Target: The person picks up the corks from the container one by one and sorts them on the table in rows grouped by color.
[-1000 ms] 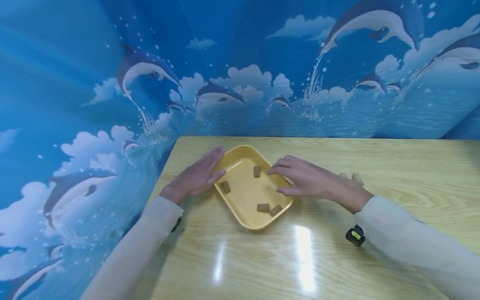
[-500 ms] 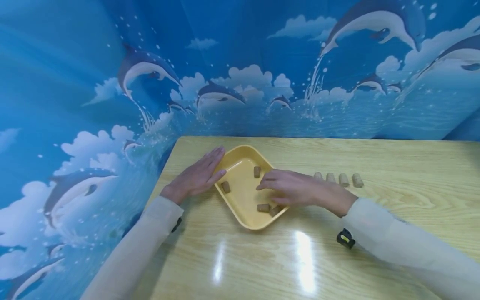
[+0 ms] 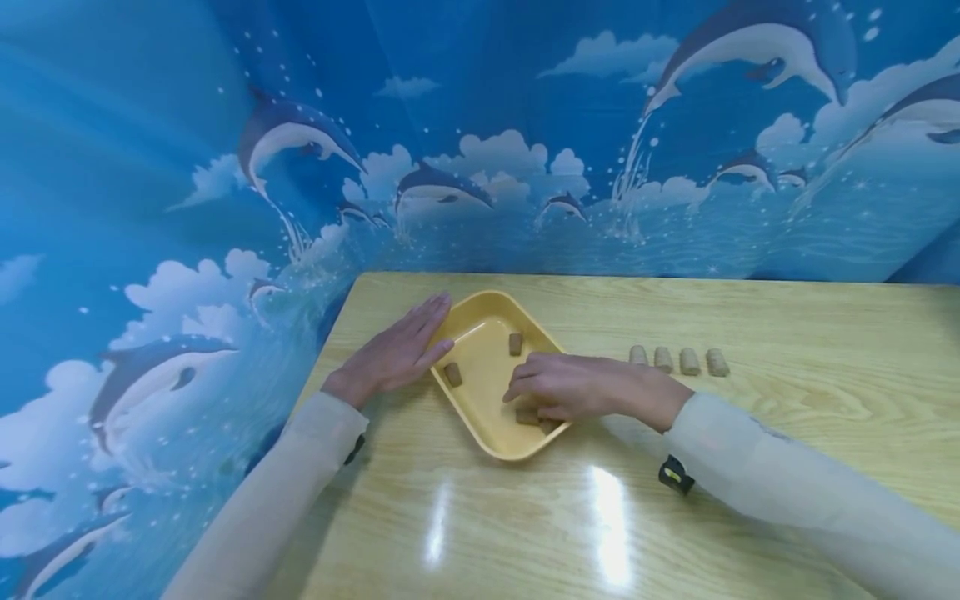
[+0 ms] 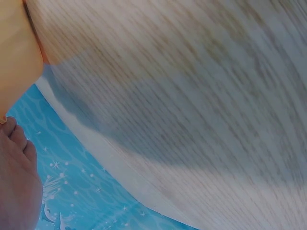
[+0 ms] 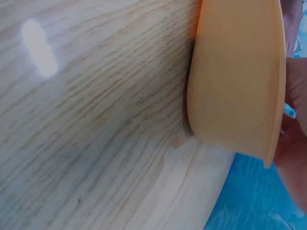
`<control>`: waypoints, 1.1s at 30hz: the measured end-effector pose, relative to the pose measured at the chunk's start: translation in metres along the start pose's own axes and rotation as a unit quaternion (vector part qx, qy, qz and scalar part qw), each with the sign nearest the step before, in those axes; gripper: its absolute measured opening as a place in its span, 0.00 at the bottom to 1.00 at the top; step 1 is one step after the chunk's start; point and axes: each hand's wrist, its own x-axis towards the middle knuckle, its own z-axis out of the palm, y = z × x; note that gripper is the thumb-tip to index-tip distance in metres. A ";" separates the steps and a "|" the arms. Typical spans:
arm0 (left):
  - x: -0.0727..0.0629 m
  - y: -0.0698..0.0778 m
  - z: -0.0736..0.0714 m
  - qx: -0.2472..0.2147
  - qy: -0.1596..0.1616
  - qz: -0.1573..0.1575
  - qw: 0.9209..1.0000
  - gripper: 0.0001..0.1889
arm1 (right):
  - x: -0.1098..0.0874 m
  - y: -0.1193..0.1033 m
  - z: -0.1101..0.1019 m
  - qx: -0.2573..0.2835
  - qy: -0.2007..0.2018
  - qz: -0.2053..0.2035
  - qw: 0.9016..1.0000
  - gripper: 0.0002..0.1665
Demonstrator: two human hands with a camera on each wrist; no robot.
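Observation:
A yellow tray [image 3: 480, 400] lies on the table with several brown corks in it. My left hand [image 3: 393, 346] rests with straight fingers against the tray's left rim; the left wrist view catches it at the edge. Inside the tray's right side, my right hand [image 3: 566, 385] hovers with bent fingers and thumb apart. Just under it sit one cork [image 3: 527, 417] and a second cork [image 3: 547, 427], partly covered by the thumb. Another cork [image 3: 515, 343] lies farther back, and one more cork [image 3: 452, 374] is near the left wall. The right wrist view shows mainly the tray's outer wall [image 5: 235, 81].
To the right of the tray, several lighter corks stand in a row, ending with a cork [image 3: 717, 362] at the far right. The wooden table [image 3: 750, 467] meets a blue dolphin-print curtain [image 3: 480, 208] at its back and left edges.
My right hand has moved left and toward me, from over the tray's right rim down to the two near corks. The row of corks came into view. My left hand stays put.

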 end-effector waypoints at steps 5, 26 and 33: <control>0.001 -0.001 0.001 0.003 0.000 0.000 1.000 0.40 | 0.006 0.001 -0.001 0.019 -0.024 -0.020 0.999 0.13; 0.001 -0.001 0.001 0.000 -0.003 -0.007 1.000 0.41 | 0.012 0.002 0.002 0.032 -0.077 0.053 0.995 0.10; 0.000 0.000 0.001 -0.002 -0.003 -0.008 1.000 0.41 | 0.015 0.001 0.003 0.001 -0.066 0.052 0.996 0.07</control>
